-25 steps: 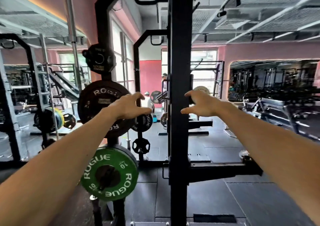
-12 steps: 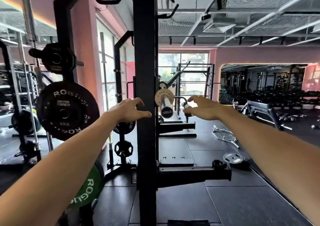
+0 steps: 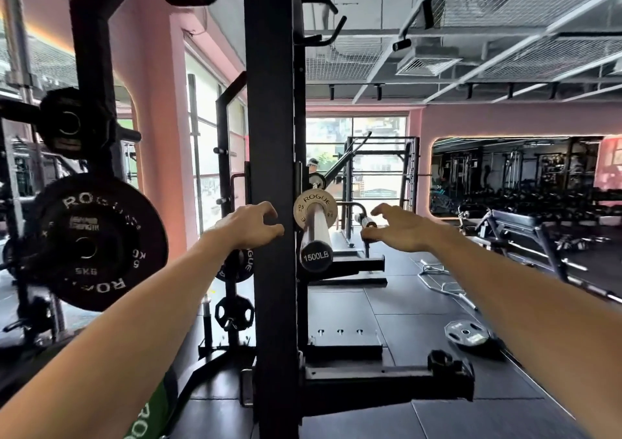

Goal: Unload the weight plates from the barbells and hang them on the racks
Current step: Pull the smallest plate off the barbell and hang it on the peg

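A barbell sleeve (image 3: 314, 233) with a black end cap points at me just right of the black rack upright (image 3: 274, 203). A small silver Rogue plate (image 3: 315, 208) sits on it against the collar. My left hand (image 3: 249, 225) reaches forward left of the upright, fingers apart, holding nothing. My right hand (image 3: 399, 226) reaches forward to the right of the sleeve, fingers spread, also holding nothing. On the rack at left hang a black 5 kg plate (image 3: 92, 241), a smaller black plate (image 3: 69, 122) above it, and a green plate (image 3: 153, 411) at the bottom edge, mostly hidden by my arm.
A small black plate (image 3: 466, 334) lies on the floor at right. A curl bar (image 3: 444, 283) rests on the floor beyond it. Benches (image 3: 518, 233) stand at right. Two small plates (image 3: 234, 312) hang on a farther post. The rack's foot (image 3: 387, 381) crosses the floor ahead.
The view has shifted right and closer: the upright and hanging plates slid left, and the barbell sleeve with its silver plate now shows between my hands. Both hands stay outstretched, holding nothing.
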A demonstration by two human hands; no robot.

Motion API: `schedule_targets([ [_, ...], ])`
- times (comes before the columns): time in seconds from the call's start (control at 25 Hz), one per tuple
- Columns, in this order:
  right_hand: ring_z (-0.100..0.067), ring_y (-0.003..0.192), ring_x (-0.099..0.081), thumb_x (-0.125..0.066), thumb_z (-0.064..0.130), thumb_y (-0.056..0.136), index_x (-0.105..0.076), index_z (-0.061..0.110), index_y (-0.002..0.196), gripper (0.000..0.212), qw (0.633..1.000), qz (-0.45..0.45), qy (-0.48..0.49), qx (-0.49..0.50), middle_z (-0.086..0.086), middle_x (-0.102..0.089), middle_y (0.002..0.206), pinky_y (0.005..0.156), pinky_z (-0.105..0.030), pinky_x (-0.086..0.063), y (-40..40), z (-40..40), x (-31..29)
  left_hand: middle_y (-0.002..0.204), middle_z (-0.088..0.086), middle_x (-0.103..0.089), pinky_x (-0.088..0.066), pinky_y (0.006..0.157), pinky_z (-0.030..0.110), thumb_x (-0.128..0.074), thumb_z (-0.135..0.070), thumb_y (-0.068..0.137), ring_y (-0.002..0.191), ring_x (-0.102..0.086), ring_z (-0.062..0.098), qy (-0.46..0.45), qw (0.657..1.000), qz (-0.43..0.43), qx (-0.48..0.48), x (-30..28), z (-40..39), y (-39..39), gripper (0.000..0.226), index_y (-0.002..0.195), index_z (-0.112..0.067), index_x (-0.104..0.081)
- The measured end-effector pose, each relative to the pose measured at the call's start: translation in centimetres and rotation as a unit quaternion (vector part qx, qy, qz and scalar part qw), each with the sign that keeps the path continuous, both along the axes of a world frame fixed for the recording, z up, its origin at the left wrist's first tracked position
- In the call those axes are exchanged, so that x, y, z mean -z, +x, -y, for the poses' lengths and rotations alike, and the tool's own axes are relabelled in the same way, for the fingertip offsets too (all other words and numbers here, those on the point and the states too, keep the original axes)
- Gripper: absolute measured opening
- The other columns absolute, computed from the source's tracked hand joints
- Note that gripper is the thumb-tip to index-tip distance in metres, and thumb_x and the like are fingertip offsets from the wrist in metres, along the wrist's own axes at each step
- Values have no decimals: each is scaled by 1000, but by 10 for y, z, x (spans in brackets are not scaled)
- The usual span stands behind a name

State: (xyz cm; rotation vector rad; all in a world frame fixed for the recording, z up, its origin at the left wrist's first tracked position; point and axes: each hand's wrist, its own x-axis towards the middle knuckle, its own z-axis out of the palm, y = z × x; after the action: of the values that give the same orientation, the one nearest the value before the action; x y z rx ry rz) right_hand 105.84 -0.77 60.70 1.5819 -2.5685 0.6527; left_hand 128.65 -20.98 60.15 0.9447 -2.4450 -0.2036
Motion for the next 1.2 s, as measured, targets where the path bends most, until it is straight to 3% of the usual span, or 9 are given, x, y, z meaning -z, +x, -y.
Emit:
schedule_targets([
  [0.2,-26,120,-52,-50,55,90,-34,20,140,63,1000,-3,1,2,-7,-46,141,103,-46,-39,-53,90,1,122,6,-59,-47,91,41,-49,-52,93,106,-56,24,-17,1000,-5,8,11,83,-58,43,125,-23,-51],
  [0.36,-29,115,-54,-44,49,95,-36,17,134,52,1000,-9,13,1,-11,-54,133,100,-46,-41,-89,157,1,130,11,-57,-46,95,43,-48,-45,97,112,-56,29,-15,1000,-20,18,10,137,-104,47,134,-17,-45],
  [0.6,-28,113,-58,-42,41,98,-29,15,142,53,1000,23,9,-6,-13,-58,131,99,-45,-44,-124,232,5,128,16,-59,-44,96,39,-51,-30,99,118,-55,32,-9,998,-31,57,11,191,-171,44,137,-10,-44],
  [0.72,-29,110,-58,-44,30,99,-35,15,140,44,1000,25,-10,-13,-13,-58,128,95,-41,-47,-129,254,7,121,13,-63,-44,87,34,-53,-25,98,112,-57,30,0,996,-60,70,12,199,-193,33,125,-8,-54],
  [0.84,-28,96,-57,-43,31,99,-42,14,132,37,997,37,-65,-14,-9,-60,113,83,-37,-47,-129,266,11,113,12,-64,-41,75,32,-57,-27,95,98,-58,27,18,995,-82,44,12,202,-205,26,114,-9,-57],
  [1.04,-25,82,-50,-43,33,99,-51,15,95,21,994,-1,-108,-17,-4,-55,88,73,-33,-37,-117,254,16,94,5,-63,-43,62,27,-66,-26,88,79,-58,19,29,995,-89,34,11,190,-195,17,96,-12,-60],
  [1.12,-26,78,-55,-46,32,99,-47,22,77,24,991,22,-124,-37,-3,-56,80,72,-33,-42,-107,236,16,90,2,-62,-38,51,19,-65,-25,87,73,-56,16,27,995,-87,34,10,175,-182,12,91,-15,-60],
  [1.2,-30,79,-59,-48,32,99,-49,23,78,22,988,46,-135,-55,-8,-61,83,77,-38,-48,-93,213,16,87,0,-61,-33,46,14,-63,-26,87,70,-53,13,21,995,-87,34,9,157,-167,10,89,-17,-59],
])
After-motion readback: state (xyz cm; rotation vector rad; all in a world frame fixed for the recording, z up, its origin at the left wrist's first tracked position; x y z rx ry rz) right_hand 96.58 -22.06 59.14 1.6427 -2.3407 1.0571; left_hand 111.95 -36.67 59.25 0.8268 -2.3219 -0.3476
